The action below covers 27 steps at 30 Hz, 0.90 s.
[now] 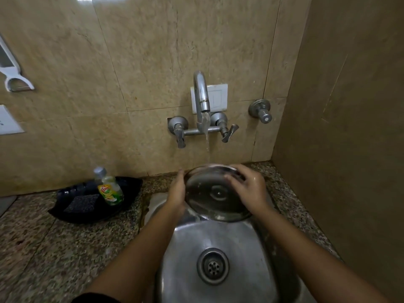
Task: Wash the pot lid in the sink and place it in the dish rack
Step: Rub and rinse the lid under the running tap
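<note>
A round steel pot lid (209,195) is held tilted over the back of the steel sink (218,243), its inner face toward me. My left hand (177,193) grips its left rim. My right hand (247,189) lies flat over its upper right part, fingers spread on the metal. Water runs from the wall tap (202,99) down onto the lid's far edge. No dish rack is in view.
A black tray (72,206) on the granite counter at left holds a dish soap bottle (110,188) and a dark scrub pad (82,203). The sink drain (213,266) lies below the lid. A tiled side wall (349,127) closes in on the right.
</note>
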### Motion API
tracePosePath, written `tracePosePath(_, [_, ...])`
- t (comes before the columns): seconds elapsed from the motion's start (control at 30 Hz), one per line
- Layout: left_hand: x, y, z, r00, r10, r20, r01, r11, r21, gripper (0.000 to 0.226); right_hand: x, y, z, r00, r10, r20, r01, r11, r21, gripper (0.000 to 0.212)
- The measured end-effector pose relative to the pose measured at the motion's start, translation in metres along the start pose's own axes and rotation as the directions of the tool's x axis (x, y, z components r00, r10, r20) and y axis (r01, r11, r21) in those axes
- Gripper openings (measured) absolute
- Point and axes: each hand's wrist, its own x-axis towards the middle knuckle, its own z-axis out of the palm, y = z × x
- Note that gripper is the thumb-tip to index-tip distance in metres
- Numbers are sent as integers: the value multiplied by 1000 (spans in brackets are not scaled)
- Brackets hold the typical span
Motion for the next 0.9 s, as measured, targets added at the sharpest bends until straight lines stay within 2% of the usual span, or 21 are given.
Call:
tracePosePath(0.07, [6, 4, 0, 985, 174, -17, -169, 974, 152, 46, 15, 9, -3, 982, 187, 4, -184, 963, 199, 20])
tracePosePath(0.13, [12, 7, -4, 965, 250, 76, -261, 937, 231, 36, 25, 19, -8, 966, 256, 43, -257, 915, 310, 18])
tracePosePath(0.23, [16, 9, -11, 943, 243, 229, -294, 929, 223, 20, 29, 28, -10, 920, 374, 121, -390, 829, 400, 19])
tracePosePath(0.3, [18, 6, -17, 947, 181, 267, -237, 952, 195, 13, 28, 32, -6, 869, 451, 203, -492, 747, 447, 21])
tracePosePath(0.37, [19, 3, -21, 954, 130, 269, -189, 959, 209, 22, 28, 38, -1, 835, 482, 264, -549, 699, 458, 20])
tracePosePath(0.43, [16, 1, -23, 962, 136, 238, -186, 961, 203, 28, 29, 39, 6, 852, 464, 242, -523, 758, 390, 20])
tracePosePath(0.53, [11, 0, -22, 959, 186, 212, -223, 961, 165, 30, 38, 28, 19, 945, 298, 133, -306, 951, 39, 23])
tracePosePath(0.6, [10, 0, -19, 947, 225, 228, -271, 943, 194, 31, 49, 10, 31, 954, 128, 270, -113, 991, -67, 25])
tracePosePath(0.67, [10, 0, -18, 931, 259, 256, -316, 924, 213, 33, 59, -7, 44, 880, -2, 476, 46, 996, -81, 28])
tracePosePath(0.7, [10, 1, -17, 926, 273, 261, -333, 916, 222, 32, 61, -14, 49, 829, -26, 559, 74, 995, -64, 27])
tracePosePath(0.77, [11, 2, -21, 924, 295, 243, -348, 912, 217, 30, 66, -20, 49, 776, -24, 630, 25, 1000, 8, 27])
tracePosePath(0.83, [12, 2, -28, 930, 314, 189, -345, 925, 157, 26, 70, -15, 43, 827, 24, 561, -119, 984, 133, 26])
tracePosePath(0.9, [11, -1, -35, 954, 280, 105, -287, 956, 58, 16, 72, -2, 36, 906, 130, 402, -246, 936, 252, 24])
